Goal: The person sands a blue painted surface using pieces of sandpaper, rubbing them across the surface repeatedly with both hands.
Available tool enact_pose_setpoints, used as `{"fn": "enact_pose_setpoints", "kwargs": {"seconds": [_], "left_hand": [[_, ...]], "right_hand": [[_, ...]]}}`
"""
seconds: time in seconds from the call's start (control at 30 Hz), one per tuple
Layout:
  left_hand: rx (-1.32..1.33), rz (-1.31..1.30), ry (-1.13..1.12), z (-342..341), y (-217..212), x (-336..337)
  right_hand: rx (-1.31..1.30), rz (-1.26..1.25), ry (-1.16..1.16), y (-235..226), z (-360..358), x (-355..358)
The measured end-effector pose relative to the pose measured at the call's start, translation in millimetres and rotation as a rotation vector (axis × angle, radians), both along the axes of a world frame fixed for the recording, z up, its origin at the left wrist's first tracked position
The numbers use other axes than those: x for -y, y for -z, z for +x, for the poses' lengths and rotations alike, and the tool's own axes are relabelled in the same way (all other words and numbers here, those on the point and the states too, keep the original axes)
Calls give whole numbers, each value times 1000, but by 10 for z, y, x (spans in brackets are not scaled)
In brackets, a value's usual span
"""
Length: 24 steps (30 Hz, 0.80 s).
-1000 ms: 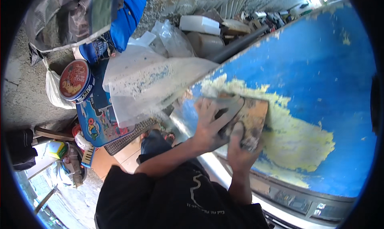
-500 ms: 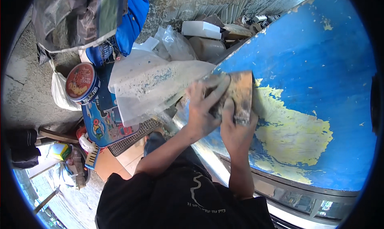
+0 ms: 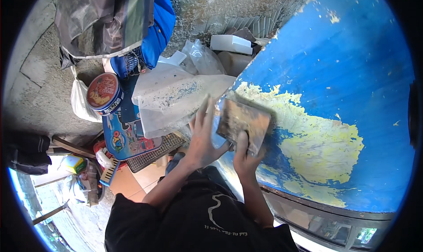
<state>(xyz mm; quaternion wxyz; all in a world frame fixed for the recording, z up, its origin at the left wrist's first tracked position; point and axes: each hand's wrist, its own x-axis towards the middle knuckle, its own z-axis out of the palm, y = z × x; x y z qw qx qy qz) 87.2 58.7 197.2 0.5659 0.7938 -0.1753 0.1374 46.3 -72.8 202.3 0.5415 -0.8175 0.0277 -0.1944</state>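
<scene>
My right hand [image 3: 246,159] grips a worn brown square pad [image 3: 243,122], which looks like a folded sheet of sandpaper. The thumb lies on its top face and the other fingers are hidden underneath. The pad is held at the left edge of a large blue panel [image 3: 361,84], tilted; whether it touches the panel I cannot tell. To the left of the pad, my left hand [image 3: 204,139] is apart from it, fingers stretched out and slightly blurred. On the panel, a big patch of bare pale-yellow surface [image 3: 321,150] with ragged edges shows through the blue paint.
Left of the panel spreads a translucent plastic sheet [image 3: 163,106] with blue flakes on it. Beside it are a round tin [image 3: 103,91], a white bag [image 3: 81,102], a colourful board [image 3: 128,137] and a toy keyboard [image 3: 110,172]. A white block [image 3: 231,44] lies near the wall.
My left hand has come off the pad and its fingers have straightened. The pad, now in my right hand alone, has moved left and down and turned. The view has shifted slightly.
</scene>
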Motion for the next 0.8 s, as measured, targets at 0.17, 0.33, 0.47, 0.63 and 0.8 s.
{"fn": "enact_pose_setpoints", "kwargs": {"seconds": [0.17,0.33,0.47,0.63,0.8], "left_hand": [[-680,-866,449,-129,134,-1],[-654,-1061,201,-64,217,230],[-654,-1010,303,-14,185,20],[-525,-877,220,95,24,222],[-413,-891,9,296,-83,352]], "right_hand": [[98,381,109,274,-192,53],[38,76,-239,36,-141,201],[-269,767,-568,-38,-238,404],[-8,285,-144,-52,-26,63],[12,229,-122,-195,225,34]]}}
